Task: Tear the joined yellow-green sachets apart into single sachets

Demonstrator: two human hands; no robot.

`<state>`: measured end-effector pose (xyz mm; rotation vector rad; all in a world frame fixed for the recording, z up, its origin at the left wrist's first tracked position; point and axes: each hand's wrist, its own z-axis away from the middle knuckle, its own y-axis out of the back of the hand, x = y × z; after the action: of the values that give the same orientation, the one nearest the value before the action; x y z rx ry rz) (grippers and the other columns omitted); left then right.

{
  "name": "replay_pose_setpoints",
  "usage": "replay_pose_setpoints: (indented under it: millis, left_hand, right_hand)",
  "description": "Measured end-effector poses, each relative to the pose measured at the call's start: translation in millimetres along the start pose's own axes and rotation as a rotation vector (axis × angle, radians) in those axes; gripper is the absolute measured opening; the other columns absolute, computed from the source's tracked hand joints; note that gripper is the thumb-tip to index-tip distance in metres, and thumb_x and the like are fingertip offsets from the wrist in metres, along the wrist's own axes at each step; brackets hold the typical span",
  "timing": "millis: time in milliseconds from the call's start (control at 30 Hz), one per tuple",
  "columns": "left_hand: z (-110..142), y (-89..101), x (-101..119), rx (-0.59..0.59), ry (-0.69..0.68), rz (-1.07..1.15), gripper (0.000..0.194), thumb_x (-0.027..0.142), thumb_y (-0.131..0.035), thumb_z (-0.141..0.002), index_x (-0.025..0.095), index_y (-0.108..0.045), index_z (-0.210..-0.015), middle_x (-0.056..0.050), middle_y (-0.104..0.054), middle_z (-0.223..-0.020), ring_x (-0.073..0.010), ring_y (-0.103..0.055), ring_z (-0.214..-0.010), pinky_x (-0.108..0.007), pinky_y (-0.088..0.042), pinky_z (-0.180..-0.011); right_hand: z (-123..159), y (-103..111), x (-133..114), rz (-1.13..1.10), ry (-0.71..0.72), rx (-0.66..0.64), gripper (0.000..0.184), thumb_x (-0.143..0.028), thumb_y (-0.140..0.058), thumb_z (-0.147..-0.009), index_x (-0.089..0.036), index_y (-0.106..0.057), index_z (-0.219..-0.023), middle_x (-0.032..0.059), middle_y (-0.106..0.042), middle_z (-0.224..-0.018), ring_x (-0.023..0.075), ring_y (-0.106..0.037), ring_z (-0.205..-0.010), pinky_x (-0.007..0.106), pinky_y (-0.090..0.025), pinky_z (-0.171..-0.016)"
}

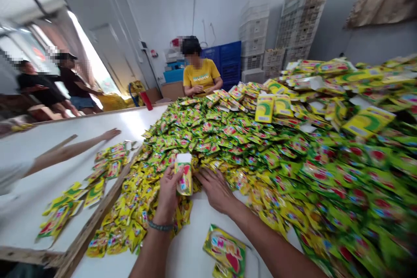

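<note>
My left hand (167, 193) is closed around a small yellow and green carton (184, 176) with a watermelon picture, held upright with a white flap at its top. Close beside it, my right hand (215, 186) lies with fingers stretched over yellow sachets (241, 178) at the edge of the heap; its fingertips are partly hidden. Behind both hands rises a large pile of green sachets (208, 128). On the white table (195, 234) below my right forearm lies a green and yellow packet (224, 249) with a watermelon print.
Flat cartons (368, 121) top the heap at right. A wooden strip (97, 226) divides the table; more cartons (58, 221) lie left of it, near another person's arm (74, 150). A person in yellow (202, 74) sits opposite. Stacked crates (254, 39) stand behind.
</note>
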<state>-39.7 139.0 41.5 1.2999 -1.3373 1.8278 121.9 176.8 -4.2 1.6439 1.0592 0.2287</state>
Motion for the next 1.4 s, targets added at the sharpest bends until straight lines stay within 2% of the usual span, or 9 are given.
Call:
replay_pose_setpoints:
  millis: [167,333,467,567,700,833,1100,1267,1400]
  left_hand:
    - [-0.6,1.3,-5.7,-0.152,0.046,-0.01,0.04,0.032,-0.076,-0.067,0.012,-0.061,-0.099,-0.008,-0.069,-0.086,-0.0144,-0.063,-0.067,-0.024,-0.048,-0.064]
    - [2.2,1.6,-8.3,-0.223,0.065,-0.061,0.041,0.037,-0.077,-0.064,0.013,-0.061,-0.093,-0.007,-0.068,-0.077,-0.0141,-0.06,-0.063,-0.024,-0.045,-0.061]
    - [10.0,6.8,-6.0,-0.414,0.135,-0.393,0.044,0.043,-0.081,-0.054,0.013,-0.066,-0.082,-0.002,-0.063,-0.066,-0.0122,-0.053,-0.055,-0.023,-0.038,-0.055]
    - [15.6,3.9,-9.3,-0.569,0.098,-0.697,0.042,0.047,-0.077,-0.057,0.014,-0.069,-0.081,-0.001,-0.061,-0.065,-0.0111,-0.049,-0.056,-0.022,-0.034,-0.053]
    - [19.4,-12.4,-25.3,-0.463,-0.064,-0.597,0.04,0.051,-0.069,-0.067,0.014,-0.066,-0.084,-0.002,-0.06,-0.071,-0.0115,-0.05,-0.063,-0.022,-0.037,-0.058]
    - [20.4,-23.5,-42.4,-0.494,0.097,-0.458,0.042,0.053,-0.07,-0.065,0.014,-0.059,-0.074,0.001,-0.054,-0.059,-0.0103,-0.049,-0.052,-0.023,-0.04,-0.054]
    - [14.3,-25.0,-41.1,-0.254,0.029,-0.443,0.033,0.042,-0.073,-0.065,0.014,-0.057,-0.068,0.002,-0.057,-0.059,-0.009,-0.051,-0.054,-0.02,-0.042,-0.055]
    - [17.4,-29.8,-38.5,-0.306,0.1,-0.291,0.036,0.036,-0.077,-0.064,0.015,-0.058,-0.086,0.002,-0.062,-0.066,-0.0088,-0.055,-0.056,-0.02,-0.044,-0.057]
    - [13.8,-31.0,-37.6,-0.275,0.089,-0.316,0.034,0.036,-0.079,-0.059,0.014,-0.058,-0.075,0.002,-0.061,-0.063,-0.0088,-0.054,-0.054,-0.02,-0.045,-0.056]
  right_hand:
    - [4.5,-15.6,13.9,-0.035,-0.034,-0.05,0.049,-0.004,-0.035,-0.079,-0.023,-0.06,-0.117,0.0097,-0.063,-0.107,0.0232,-0.054,-0.106,0.039,-0.039,-0.092]
    - [13.5,-3.5,32.4,-0.274,-0.25,0.14,0.034,-0.025,-0.032,-0.086,-0.023,-0.061,-0.103,0.0082,-0.067,-0.092,0.0224,-0.064,-0.083,0.031,-0.05,-0.068]
    - [18.3,20.6,50.7,-0.383,-0.603,0.257,0.036,-0.052,-0.044,-0.077,-0.023,-0.058,-0.092,0.0019,-0.063,-0.058,0.0237,-0.063,-0.056,0.029,-0.046,-0.052]
    - [17.1,28.7,56.8,-0.486,-0.645,0.221,0.04,-0.059,-0.048,-0.074,-0.022,-0.059,-0.084,0.0008,-0.06,-0.053,0.0215,-0.059,-0.05,0.027,-0.043,-0.046]
    - [16.9,25.7,31.9,-0.617,-0.455,0.221,0.036,-0.053,-0.044,-0.08,-0.021,-0.053,-0.092,0.0047,-0.067,-0.078,0.0202,-0.062,-0.068,0.027,-0.046,-0.059]
    - [15.9,28.5,5.7,-0.595,-0.414,0.229,0.029,-0.047,-0.038,-0.085,-0.021,-0.049,-0.093,0.0016,-0.061,-0.072,0.0177,-0.057,-0.062,0.028,-0.044,-0.061]
    - [15.7,28.6,18.1,-1.085,-0.552,-0.01,0.033,-0.038,-0.069,-0.066,-0.015,-0.061,-0.087,0.0014,-0.064,-0.074,0.0156,-0.057,-0.066,0.025,-0.046,-0.059]
    - [16.5,29.0,19.0,-0.936,-0.512,0.061,0.021,-0.026,-0.066,-0.068,-0.015,-0.066,-0.086,0.0013,-0.067,-0.08,0.0165,-0.058,-0.074,0.024,-0.046,-0.064]
    - [17.6,31.9,18.7,-1.011,-0.473,0.025,0.03,-0.038,-0.065,-0.072,-0.014,-0.067,-0.091,0.0019,-0.068,-0.084,0.0164,-0.059,-0.075,0.024,-0.047,-0.065]
